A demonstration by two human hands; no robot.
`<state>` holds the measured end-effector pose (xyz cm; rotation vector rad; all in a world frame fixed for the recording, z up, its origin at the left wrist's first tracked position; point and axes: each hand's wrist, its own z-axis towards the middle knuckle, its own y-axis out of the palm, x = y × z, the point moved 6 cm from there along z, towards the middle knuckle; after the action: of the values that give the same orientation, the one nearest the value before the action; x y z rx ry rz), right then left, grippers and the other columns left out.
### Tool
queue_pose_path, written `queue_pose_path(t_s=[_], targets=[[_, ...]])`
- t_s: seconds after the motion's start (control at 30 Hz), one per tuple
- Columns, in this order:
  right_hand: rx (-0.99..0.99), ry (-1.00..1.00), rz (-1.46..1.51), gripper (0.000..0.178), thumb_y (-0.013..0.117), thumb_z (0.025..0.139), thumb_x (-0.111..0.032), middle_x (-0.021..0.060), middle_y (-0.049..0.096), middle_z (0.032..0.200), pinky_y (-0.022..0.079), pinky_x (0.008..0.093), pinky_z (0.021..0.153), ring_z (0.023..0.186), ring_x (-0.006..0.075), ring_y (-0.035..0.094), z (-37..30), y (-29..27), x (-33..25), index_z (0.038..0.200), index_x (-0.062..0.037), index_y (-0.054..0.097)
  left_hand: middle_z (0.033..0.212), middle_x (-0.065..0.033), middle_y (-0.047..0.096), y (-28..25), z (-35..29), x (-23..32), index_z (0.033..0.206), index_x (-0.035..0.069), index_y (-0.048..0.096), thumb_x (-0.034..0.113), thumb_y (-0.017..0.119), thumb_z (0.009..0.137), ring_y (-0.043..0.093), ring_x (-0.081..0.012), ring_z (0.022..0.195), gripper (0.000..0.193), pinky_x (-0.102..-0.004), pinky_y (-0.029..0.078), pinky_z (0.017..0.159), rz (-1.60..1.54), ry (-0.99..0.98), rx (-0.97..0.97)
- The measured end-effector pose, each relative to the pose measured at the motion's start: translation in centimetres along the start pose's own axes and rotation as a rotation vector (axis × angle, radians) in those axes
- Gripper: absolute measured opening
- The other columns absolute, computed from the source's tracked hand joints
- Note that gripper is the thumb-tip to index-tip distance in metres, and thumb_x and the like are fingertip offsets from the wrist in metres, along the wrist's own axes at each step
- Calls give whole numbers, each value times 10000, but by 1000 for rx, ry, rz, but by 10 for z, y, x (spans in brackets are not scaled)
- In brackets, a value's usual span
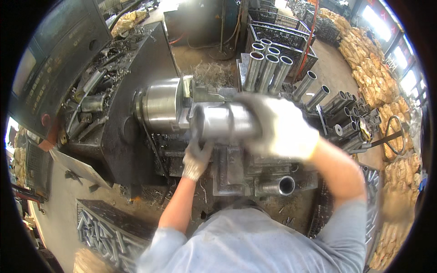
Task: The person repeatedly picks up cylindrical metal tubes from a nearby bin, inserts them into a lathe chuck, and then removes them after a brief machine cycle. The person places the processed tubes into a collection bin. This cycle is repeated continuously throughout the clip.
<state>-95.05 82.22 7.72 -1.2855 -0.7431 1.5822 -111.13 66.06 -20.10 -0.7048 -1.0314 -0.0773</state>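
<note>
A thick, shiny metal tube [222,122] lies roughly level before me, slightly smeared by motion. My right hand [280,129], in a white work glove, is closed around its right end; the fingers are mostly behind the tube. From below, my left hand [198,159], also gloved, grips the left end near the rim. Just left of and beyond the tube is the round steel chuck [161,103] of a lathe; I cannot tell whether they touch. A shorter metal tube [278,185] rests on the machine in front of me, its open end toward the right.
Several metal tubes [269,69] stand upright beyond my right hand, with more tubes [348,113] farther right. The dark lathe housing [136,91] fills the left. A crate of small metal tubes [102,236] sits low at left. Black crates [277,34] and yellowish sacks [375,77] stand behind.
</note>
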Motion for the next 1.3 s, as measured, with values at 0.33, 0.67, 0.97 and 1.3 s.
queue_pose_path(t_s=[0.33, 0.67, 0.97, 1.3], targets=[[-740, 365, -194, 613, 865, 644, -373, 220, 793, 1039, 621, 448, 841, 954, 389, 772, 90, 130, 200, 1141, -29, 767, 1013, -74, 743, -104, -270, -188, 1276, 21, 693, 192, 672, 1022, 703, -171, 757, 307, -323, 588, 674, -398, -1027, 315], [-659, 284, 1, 931, 847, 750, -581, 200, 796, 1121, 595, 452, 929, 1008, 329, 776, 104, 138, 197, 1471, -47, 601, 787, -3, 586, -215, -275, -232, 947, 156, 627, 636, 601, 1031, 549, -179, 724, 488, -354, 432, 650, -875, -909, 761], [-650, 277, 95, 719, 856, 694, -353, 218, 795, 1066, 602, 410, 828, 928, 269, 760, 124, 162, 187, 1277, 43, 712, 633, 70, 522, -248, -254, -238, 771, 247, 609, 593, 537, 1069, 443, -154, 539, 463, -315, 408, 555, -1022, -921, 732], [270, 383, 363, 478, 750, 916, -190, 129, 796, 1118, 566, 338, 963, 1035, 179, 742, -38, -14, 118, 1353, -7, 685, 1012, -140, 619, -281, -229, -171, 1195, 40, 632, 298, 620, 1053, 616, -231, 869, 295, -399, 537, 689, 58, -953, 767]])
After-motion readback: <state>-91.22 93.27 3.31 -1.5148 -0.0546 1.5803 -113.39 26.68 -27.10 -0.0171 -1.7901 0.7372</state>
